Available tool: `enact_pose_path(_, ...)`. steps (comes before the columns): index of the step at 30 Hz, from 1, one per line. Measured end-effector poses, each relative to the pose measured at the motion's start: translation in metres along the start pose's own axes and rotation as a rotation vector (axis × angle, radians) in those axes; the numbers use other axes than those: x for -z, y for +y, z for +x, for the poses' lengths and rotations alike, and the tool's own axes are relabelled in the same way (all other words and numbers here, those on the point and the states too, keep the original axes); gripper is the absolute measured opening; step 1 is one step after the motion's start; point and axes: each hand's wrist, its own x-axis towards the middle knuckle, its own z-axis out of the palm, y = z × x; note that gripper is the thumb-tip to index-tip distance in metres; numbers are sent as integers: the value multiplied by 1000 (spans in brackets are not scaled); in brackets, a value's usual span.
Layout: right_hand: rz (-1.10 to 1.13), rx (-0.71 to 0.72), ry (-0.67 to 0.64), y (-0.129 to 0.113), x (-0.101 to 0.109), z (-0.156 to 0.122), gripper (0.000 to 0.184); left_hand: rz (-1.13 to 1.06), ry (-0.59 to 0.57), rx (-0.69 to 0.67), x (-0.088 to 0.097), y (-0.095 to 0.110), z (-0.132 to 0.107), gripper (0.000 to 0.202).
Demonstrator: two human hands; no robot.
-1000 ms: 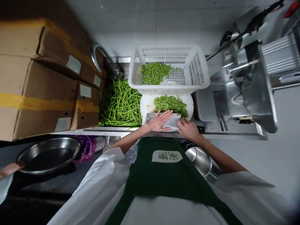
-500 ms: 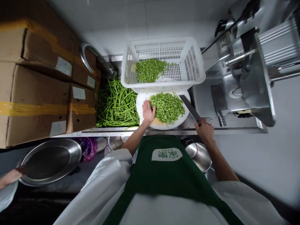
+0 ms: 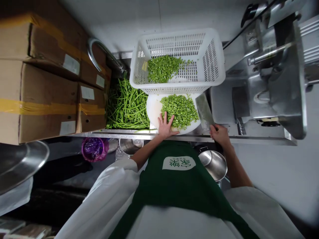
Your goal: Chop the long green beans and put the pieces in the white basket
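Observation:
On a round white cutting board (image 3: 152, 109) lies a heap of chopped green beans (image 3: 179, 109). My left hand (image 3: 165, 127) rests with spread fingers at the heap's near left edge, fingertips touching the pieces. My right hand (image 3: 220, 134) is closed around the handle of a cleaver (image 3: 204, 109), whose broad blade lies tilted at the board's right edge, beside the heap. Behind the board stands a white plastic basket (image 3: 174, 87) holding more chopped beans (image 3: 163, 68). Long whole green beans (image 3: 128, 106) fill the space left of the board.
Cardboard boxes (image 3: 47, 96) are stacked at the left by a curved faucet (image 3: 93, 53). A second cleaver (image 3: 240, 103) lies on the right by a metal machine (image 3: 286, 83). Below the counter are a steel pot (image 3: 214, 165) and a purple-lined bin (image 3: 93, 149). Another person's sleeve (image 3: 17, 196) shows beside a large metal basin (image 3: 22, 159).
My left hand has slid from the heap's left side to its near edge, fingers spreading. The cleaver has turned, showing its broad face. The other person's basin has moved left.

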Motion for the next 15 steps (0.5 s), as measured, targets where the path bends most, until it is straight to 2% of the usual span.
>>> enact_pose_path(3,301,-87,-67,27,1,4,39,11,37,50,-10,11,8,120)
enact_pose_path(6,416,-93,-120,40,-10,2,43,-2,129,141,-19,22,18,111)
enact_pose_path(10,511,-108,-156,42,-28,-1,44,-10,246,260,-26,39,25,99)
enact_pose_path(15,583,-93,-225,29,-57,-1,47,-18,212,390,-33,67,32,95)
